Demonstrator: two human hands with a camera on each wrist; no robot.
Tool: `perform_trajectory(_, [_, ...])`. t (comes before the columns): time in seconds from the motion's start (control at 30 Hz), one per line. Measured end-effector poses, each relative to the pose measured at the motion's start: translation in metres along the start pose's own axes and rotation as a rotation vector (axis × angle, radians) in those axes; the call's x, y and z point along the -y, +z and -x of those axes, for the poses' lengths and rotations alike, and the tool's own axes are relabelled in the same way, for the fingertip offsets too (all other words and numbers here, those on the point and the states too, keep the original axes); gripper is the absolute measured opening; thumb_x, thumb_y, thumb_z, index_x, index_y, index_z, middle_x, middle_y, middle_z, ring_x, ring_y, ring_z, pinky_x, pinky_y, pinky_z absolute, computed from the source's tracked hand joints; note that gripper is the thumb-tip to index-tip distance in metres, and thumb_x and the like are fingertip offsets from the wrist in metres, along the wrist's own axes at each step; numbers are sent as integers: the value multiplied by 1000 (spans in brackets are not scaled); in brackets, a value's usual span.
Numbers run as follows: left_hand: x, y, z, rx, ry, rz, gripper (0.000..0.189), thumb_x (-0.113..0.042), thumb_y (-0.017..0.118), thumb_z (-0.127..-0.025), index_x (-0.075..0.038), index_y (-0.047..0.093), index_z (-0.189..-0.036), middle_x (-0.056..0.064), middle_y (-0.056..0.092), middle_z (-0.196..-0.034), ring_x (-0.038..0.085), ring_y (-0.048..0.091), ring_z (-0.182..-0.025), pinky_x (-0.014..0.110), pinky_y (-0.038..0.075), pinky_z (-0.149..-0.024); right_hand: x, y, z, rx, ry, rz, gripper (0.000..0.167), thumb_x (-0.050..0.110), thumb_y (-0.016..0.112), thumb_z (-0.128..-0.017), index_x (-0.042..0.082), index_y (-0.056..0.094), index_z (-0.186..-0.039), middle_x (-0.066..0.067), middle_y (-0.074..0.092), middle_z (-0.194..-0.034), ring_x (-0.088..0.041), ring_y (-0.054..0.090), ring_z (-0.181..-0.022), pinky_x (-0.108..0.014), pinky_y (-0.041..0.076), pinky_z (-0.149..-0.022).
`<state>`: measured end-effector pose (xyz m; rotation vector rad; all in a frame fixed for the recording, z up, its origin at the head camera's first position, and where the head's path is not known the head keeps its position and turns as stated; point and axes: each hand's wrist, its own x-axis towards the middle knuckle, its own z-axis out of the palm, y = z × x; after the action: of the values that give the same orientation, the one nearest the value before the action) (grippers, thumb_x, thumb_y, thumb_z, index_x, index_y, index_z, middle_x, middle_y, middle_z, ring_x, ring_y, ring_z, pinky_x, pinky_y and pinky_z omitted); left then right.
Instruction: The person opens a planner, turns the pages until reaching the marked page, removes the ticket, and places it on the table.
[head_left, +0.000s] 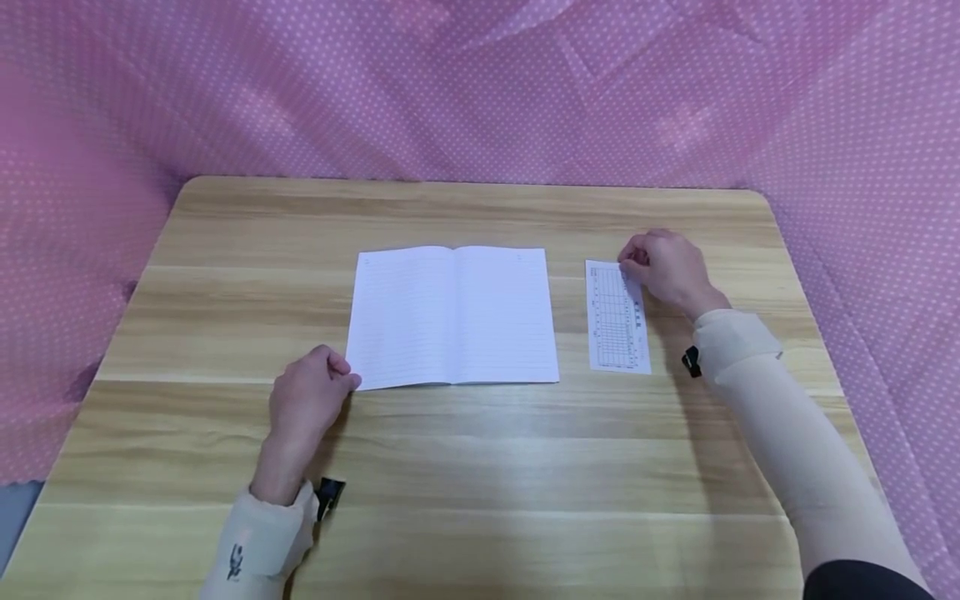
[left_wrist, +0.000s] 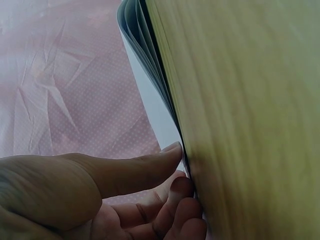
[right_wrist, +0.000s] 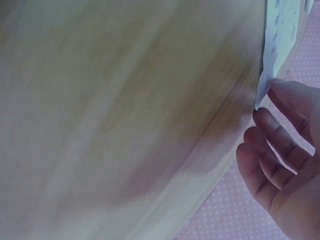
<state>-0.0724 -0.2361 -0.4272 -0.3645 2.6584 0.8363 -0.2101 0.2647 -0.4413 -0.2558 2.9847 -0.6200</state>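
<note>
An open notebook with blank lined pages lies flat on the wooden table. At its near left corner my left hand pinches the edge; in the left wrist view the thumb presses on the page and the other fingers curl at the edge. Several page layers fan apart slightly farther along. To the right of the notebook lies a narrow white slip of paper printed with a table grid. My right hand pinches its far right corner between thumb and index finger, bending the paper a little in the right wrist view.
The wooden table has rounded far corners. Pink dotted cloth hangs behind it and along both sides. A strip of bare table separates the notebook from the slip. Black clips stick out at both wrist cuffs.
</note>
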Motion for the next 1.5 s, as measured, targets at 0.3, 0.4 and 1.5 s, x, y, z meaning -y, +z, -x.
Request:
perform_trajectory(0.3, [-3, 1, -4, 11, -18, 2, 18, -13, 76, -102, 0, 66, -111, 17, 69, -102, 36, 61, -89, 43, 45, -75, 38, 2, 6, -41, -183, 64, 22, 20, 74, -104, 4, 77, -118, -21, 72, -123, -45, 63, -119, -64, 50, -101])
perform_trajectory(0.4, [-4, 1, -5, 16, -29, 7, 17, -12, 75, -103, 0, 66, -112, 18, 68, -103, 35, 61, -90, 43, 45, -76, 64, 11, 11, -1, -337, 80, 27, 27, 77, -103, 5, 79, -120, -18, 74, -122, -43, 65, -116, -61, 54, -98])
perform_trajectory(1.5, [-1, -7, -8, 39, 5, -8, 15, -12, 75, -103, -2, 66, -110, 16, 69, -100, 33, 59, -86, 41, 43, -73, 117, 57, 36, 147, -408, 91, 59, 36, 86, -97, 0, 68, -141, -27, 59, -150, -48, 56, -137, -63, 51, -106])
